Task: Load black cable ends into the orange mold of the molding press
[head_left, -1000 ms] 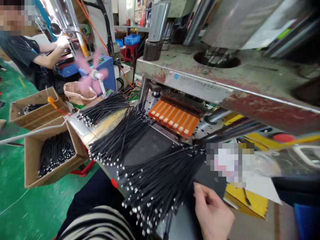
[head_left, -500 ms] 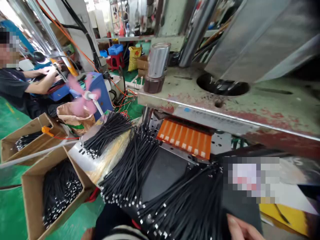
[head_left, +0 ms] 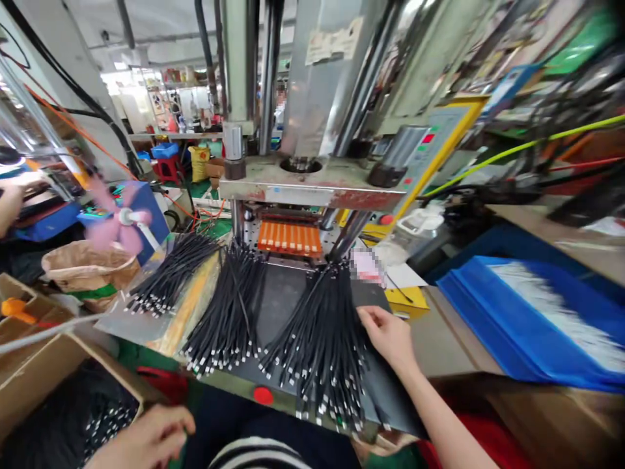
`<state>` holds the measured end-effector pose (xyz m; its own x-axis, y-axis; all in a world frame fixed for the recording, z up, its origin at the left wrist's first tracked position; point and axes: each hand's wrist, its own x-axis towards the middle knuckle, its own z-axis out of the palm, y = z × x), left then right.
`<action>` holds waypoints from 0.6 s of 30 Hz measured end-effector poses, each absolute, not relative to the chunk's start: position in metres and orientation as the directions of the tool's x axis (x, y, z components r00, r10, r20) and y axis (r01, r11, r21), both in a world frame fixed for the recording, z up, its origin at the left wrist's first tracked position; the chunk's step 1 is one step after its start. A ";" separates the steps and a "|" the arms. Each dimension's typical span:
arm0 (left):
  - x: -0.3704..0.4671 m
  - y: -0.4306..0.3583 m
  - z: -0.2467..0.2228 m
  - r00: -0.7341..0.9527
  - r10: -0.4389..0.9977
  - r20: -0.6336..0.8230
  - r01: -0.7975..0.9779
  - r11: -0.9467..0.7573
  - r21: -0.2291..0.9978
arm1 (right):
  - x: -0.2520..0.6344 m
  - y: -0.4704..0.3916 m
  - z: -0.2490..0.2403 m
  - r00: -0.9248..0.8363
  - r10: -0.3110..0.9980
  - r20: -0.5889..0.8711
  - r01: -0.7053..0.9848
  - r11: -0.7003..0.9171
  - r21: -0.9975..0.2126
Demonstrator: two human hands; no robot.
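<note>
My right hand (head_left: 389, 335) rests on the right edge of a fanned bundle of black cables (head_left: 322, 339) on the dark work plate; its fingers are loosely curled and touch the cables. My left hand (head_left: 146, 440) hovers low at the lower left, beside a cardboard box of black cables (head_left: 105, 417), fingers curled with nothing seen in them. Two more bundles of black cables lie to the left: a middle bundle (head_left: 229, 312) and a left bundle (head_left: 168, 273). An orange mould (head_left: 290, 237) sits under the press (head_left: 312, 182).
A blue tray with white parts (head_left: 532, 319) stands at the right. A pink fan (head_left: 122, 218) spins at the left, near a brown bag (head_left: 88, 267). Another person's hand (head_left: 10, 202) shows at the far left edge. A red button (head_left: 263, 395) sits on the front edge.
The view has pulled back and risen, now showing the whole press and the blue tray. My right hand has moved up onto the right cable bundle. My left hand has come into view at the lower left.
</note>
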<state>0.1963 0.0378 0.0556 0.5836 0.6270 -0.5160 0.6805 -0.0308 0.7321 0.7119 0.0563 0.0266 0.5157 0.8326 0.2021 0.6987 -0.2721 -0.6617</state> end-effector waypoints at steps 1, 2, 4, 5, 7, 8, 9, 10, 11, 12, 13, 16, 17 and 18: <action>0.200 0.059 0.076 0.590 0.664 -0.460 0.667 -0.079 0.741 | 0.711 0.058 0.027 0.491 0.845 0.214 0.719 -0.254 -0.647; 0.207 0.082 0.095 0.588 0.714 -0.380 0.653 -0.141 0.744 | 0.710 0.061 0.028 0.459 0.862 0.213 0.747 -0.245 -0.618; 0.228 0.131 0.126 0.568 0.800 -0.196 0.654 -0.294 0.697 | 0.705 0.069 0.035 0.403 0.900 0.165 0.818 -0.273 -0.507; 0.243 0.157 0.134 0.563 0.817 -0.120 0.666 -0.363 0.652 | 0.701 0.075 0.039 0.394 0.911 0.124 0.850 -0.310 -0.425; 0.279 0.208 0.137 0.519 0.854 -0.016 0.715 -0.424 0.555 | 0.692 0.090 0.049 0.423 0.905 0.039 0.881 -0.401 -0.251; 0.297 0.232 0.132 0.468 0.884 -0.012 0.754 -0.392 0.527 | 0.687 0.099 0.054 0.450 0.893 0.010 0.878 -0.441 -0.185; 0.314 0.254 0.125 0.388 0.921 -0.033 0.800 -0.318 0.509 | 0.682 0.109 0.058 0.479 0.878 -0.011 0.868 -0.475 -0.145; 0.329 0.274 0.116 0.333 0.941 -0.053 0.823 -0.263 0.503 | 0.678 0.118 0.061 0.505 0.862 -0.030 0.854 -0.505 -0.130; 0.341 0.291 0.106 0.282 0.957 -0.075 0.838 -0.207 0.505 | 0.675 0.126 0.063 0.528 0.848 -0.052 0.838 -0.530 -0.132; 0.350 0.306 0.096 0.242 0.966 -0.096 0.842 -0.160 0.515 | 0.673 0.134 0.065 0.547 0.833 -0.079 0.821 -0.553 -0.145; 0.357 0.319 0.088 0.216 0.970 -0.111 0.837 -0.126 0.532 | 0.673 0.140 0.066 0.558 0.823 -0.108 0.806 -0.568 -0.166; 0.363 0.340 0.073 0.170 0.975 -0.140 0.781 -0.047 0.623 | 0.681 0.147 0.064 0.546 0.819 -0.176 0.775 -0.574 -0.264; 0.363 0.342 0.070 0.175 0.974 -0.142 0.745 -0.037 0.666 | 0.684 0.146 0.063 0.534 0.824 -0.188 0.765 -0.566 -0.306; 0.363 0.342 0.070 0.191 0.972 -0.139 0.701 -0.036 0.712 | 0.687 0.146 0.063 0.526 0.829 -0.192 0.755 -0.558 -0.345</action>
